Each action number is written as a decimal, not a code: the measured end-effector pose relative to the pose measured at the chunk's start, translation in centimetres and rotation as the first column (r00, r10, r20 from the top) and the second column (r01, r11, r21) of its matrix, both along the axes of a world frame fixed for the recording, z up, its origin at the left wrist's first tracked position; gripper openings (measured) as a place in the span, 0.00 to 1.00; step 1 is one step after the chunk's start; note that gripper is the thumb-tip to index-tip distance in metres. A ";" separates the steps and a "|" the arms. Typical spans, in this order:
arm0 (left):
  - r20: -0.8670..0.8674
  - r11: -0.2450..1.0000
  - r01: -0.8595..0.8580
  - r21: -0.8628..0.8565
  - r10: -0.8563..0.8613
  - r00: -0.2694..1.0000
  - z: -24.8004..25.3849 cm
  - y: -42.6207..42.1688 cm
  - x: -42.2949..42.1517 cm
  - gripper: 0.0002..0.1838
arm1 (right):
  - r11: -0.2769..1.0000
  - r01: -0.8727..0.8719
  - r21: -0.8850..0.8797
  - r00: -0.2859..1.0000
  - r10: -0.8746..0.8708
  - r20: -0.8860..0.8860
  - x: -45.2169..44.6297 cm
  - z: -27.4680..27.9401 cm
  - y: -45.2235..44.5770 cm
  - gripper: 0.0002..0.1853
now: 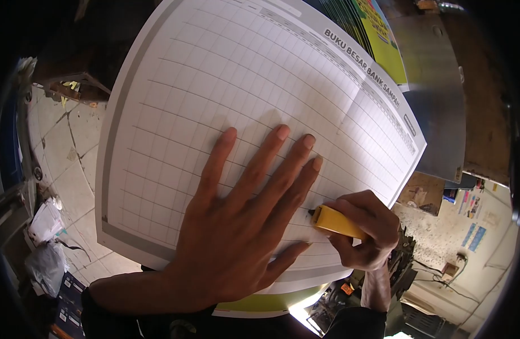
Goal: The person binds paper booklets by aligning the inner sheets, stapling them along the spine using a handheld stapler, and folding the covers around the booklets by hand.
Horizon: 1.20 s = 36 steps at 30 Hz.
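The left hand (243, 231) lies on the sheet (175, 113), fingers spread flat. Near its thumb, the right hand (367, 229) pinches a yellow tool (339, 222) between thumb and fingers, tip at the sheet.

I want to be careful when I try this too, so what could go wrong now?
The yellow tool in the right hand has its dark tip near the left hand, so a slip might touch those fingers. The tip could also leave an unwanted mark on the big printed sheet. And if the flat left hand lifts, the sheet might slide.
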<state>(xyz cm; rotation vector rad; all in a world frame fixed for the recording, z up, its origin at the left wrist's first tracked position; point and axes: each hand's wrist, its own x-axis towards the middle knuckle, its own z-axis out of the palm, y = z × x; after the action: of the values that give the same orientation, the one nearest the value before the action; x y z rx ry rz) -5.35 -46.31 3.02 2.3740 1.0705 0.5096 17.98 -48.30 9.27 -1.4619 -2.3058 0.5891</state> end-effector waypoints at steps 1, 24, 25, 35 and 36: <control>-0.006 1.000 -0.001 -0.001 0.001 1.000 0.0 0.0 0.0 0.41 | 1.000 0.003 0.001 1.000 -0.003 -0.001 0.1 -0.1 0.1 0.23; 0.055 0.999 -0.002 -0.044 0.005 0.998 -0.1 0.0 0.0 0.41 | 1.000 -0.014 -0.007 0.997 0.015 0.078 0.1 0.8 0.1 0.25; 0.054 0.999 0.002 -0.046 0.001 0.999 -0.1 0.0 0.0 0.41 | 1.000 -0.018 -0.010 0.997 0.018 0.077 -0.1 1.0 0.2 0.25; 0.068 0.998 0.007 -0.065 -0.003 0.998 -0.4 -0.1 0.1 0.41 | 0.958 -0.267 0.101 0.951 0.245 0.190 0.7 0.5 0.8 0.24; 0.061 0.999 0.006 -0.054 -0.003 0.998 -0.4 -0.1 0.1 0.41 | 0.953 -0.278 0.124 0.952 0.256 0.168 0.8 0.4 0.8 0.24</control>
<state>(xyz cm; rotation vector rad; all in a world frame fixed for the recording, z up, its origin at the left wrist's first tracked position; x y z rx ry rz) -5.22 -46.42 2.58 2.2984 1.0384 0.5412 18.75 -47.48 9.63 -1.1715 -2.6283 0.3784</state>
